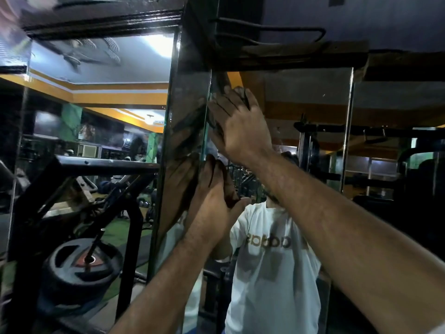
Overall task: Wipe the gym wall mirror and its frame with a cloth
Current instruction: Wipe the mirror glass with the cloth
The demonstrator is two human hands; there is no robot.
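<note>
Reaching up from the lower edge of view, your left hand (212, 201) lies flat against the mirror (301, 121) beside its vertical edge, fingers straight. Your right hand (238, 126), just above it, presses a dark cloth (240, 92) to the glass below the dark top frame (289, 59), fingers extended. A weight plate (79, 271) sits lower left.

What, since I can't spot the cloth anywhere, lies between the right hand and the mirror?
In the head view, what looks like the cloth peeks out past the fingers of the right hand, which presses it flat against the mirror; most of it is hidden.
</note>
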